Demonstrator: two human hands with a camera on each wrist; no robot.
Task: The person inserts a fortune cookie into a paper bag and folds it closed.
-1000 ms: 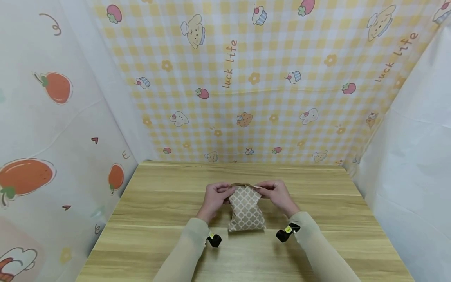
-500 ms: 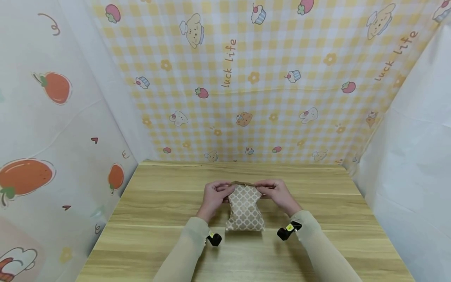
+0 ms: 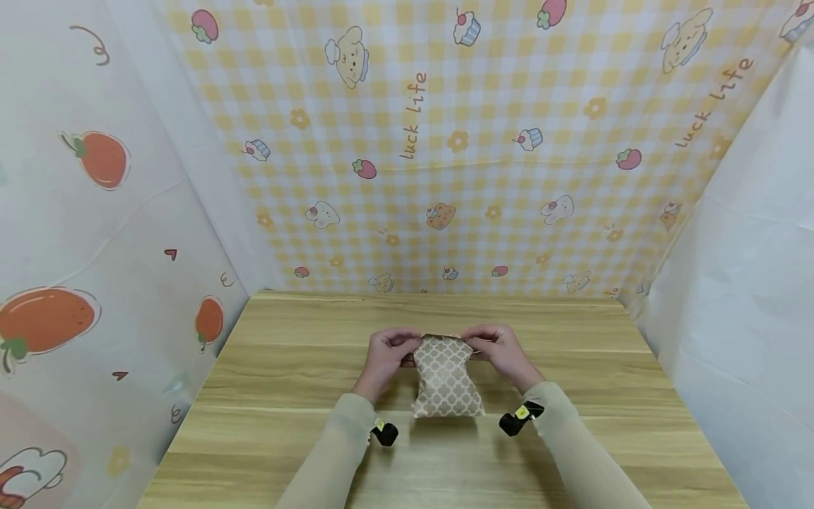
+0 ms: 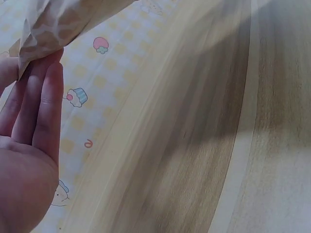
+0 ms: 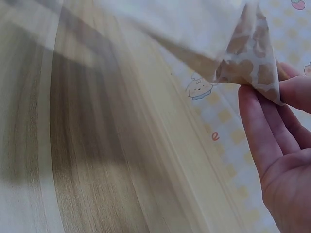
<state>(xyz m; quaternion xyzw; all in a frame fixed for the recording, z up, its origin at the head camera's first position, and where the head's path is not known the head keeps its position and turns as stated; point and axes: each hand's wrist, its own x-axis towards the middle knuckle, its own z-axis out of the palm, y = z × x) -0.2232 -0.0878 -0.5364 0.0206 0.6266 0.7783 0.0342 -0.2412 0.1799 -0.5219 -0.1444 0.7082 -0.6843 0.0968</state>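
Note:
A small brown paper bag (image 3: 447, 382) with a white lattice print hangs between both hands, over the table. Its top edge is folded over, and its lower end flares wider than its middle. My left hand (image 3: 386, 353) pinches the top left corner between thumb and fingers; the left wrist view shows the crumpled paper (image 4: 58, 24) above the fingers. On the other side my right hand (image 3: 502, 353) pinches the top right corner, and the right wrist view has the printed paper (image 5: 250, 63) between thumb and fingers. What the bag contains is hidden.
The wood-grain table (image 3: 305, 452) lies below the hands. Behind it hangs a yellow checked cloth (image 3: 483, 184) with cartoon prints. A white printed sheet (image 3: 146, 212) stands at the left and a plain white one (image 3: 744, 283) at the right.
The bag's lower end has swung slightly to the right, and its folded top edge has tilted. Both hands stay nearly in place, still pinching the corners.

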